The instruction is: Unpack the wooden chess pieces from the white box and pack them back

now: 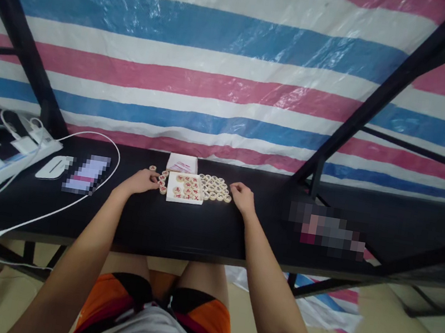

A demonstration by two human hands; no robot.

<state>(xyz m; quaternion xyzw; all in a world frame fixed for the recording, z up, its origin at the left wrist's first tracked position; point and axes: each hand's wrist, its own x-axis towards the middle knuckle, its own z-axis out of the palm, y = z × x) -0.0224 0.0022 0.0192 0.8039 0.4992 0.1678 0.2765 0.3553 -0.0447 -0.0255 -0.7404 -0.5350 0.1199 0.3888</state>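
Observation:
My left hand (144, 181) is closed, its fingertips at a Chinese chess piece (160, 183) in a short column of red-marked discs. One more disc (152, 168) lies apart behind that hand. Between my hands is a white open box (172, 196) with several red-marked pieces inside, some spaces in it bare. Rows of dark-marked pieces (213, 187) lie flat along the box's right side. My right hand (243, 198) is curled at the right end of these rows; what its fingertips hold, if anything, is too small to tell.
Behind the box lies a white lid (182, 163) with reddish print. On the left are a blurred phone (87, 173), a white device (52, 166), a power strip (6, 169) and a looping white cable (46, 212). Blurred items (328, 232) sit right. Black frame bars (370, 88) flank the desk.

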